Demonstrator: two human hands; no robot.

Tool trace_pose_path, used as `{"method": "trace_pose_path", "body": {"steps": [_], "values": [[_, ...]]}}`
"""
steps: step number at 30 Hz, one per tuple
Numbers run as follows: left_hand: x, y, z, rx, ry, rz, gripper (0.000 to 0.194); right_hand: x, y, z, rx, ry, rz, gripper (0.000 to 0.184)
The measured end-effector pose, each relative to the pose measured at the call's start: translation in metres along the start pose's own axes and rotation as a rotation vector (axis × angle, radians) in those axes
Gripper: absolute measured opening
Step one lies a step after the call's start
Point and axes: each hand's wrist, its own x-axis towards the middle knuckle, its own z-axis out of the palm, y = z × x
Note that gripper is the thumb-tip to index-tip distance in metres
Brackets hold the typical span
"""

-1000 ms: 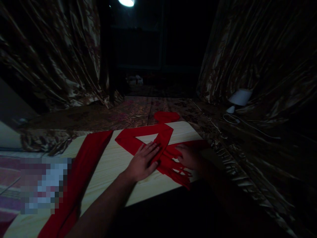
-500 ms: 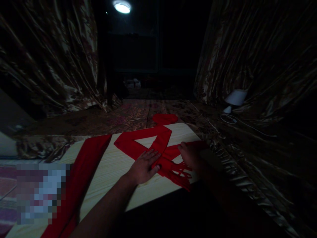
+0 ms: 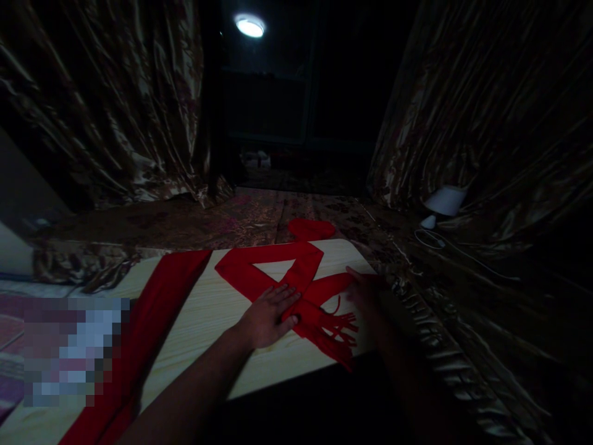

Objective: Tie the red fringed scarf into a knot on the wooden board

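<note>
My left hand (image 3: 269, 315) lies flat on a red scarf (image 3: 259, 279), fingers stretched over the spot where its bands cross. The scarf is folded into a loop on a pale wood-patterned tabletop (image 3: 199, 334). Its fringed end (image 3: 340, 327) points toward the lower right. Over the scarf's right-hand band (image 3: 331, 284) is my right hand (image 3: 364, 293), dim in shadow. One of its fingers is stretched out, the others are hard to make out, and I see nothing gripped in it.
A long red cloth (image 3: 152, 321) crosses the table's left side. Beyond the far edge sits a rounded red piece (image 3: 311, 228) on patterned fabric. A small white lamp (image 3: 445, 201) with a cord stands at right. Patterned curtains (image 3: 152, 111) hang behind.
My right hand has shifted slightly to the right and a finger is stretched out. The right-hand band bends more upward near it. My left hand stays on the scarf; the view has tilted slightly.
</note>
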Motion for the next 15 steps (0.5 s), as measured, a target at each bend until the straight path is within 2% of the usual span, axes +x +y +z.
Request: {"method": "trace_pose_path", "body": {"steps": [2, 4, 9, 15], "values": [[0.0, 0.0, 0.0, -0.009, 0.007, -0.003, 0.062, -0.001, 0.003, 0.004, 0.211, 0.012, 0.055, 0.059], [0.0, 0.0, 0.0, -0.02, 0.017, -0.007, 0.063, -0.006, 0.003, 0.004, 0.289, 0.076, 0.084, 0.053], [0.0, -0.001, 0.003, -0.059, 0.036, -0.019, 0.065, -0.024, -0.019, -0.007, 0.12, 0.256, -0.041, 0.046], [0.0, 0.001, 0.001, -0.061, 0.03, -0.04, 0.059, -0.045, -0.08, 0.0, -0.083, 0.292, -0.112, 0.047]]}}
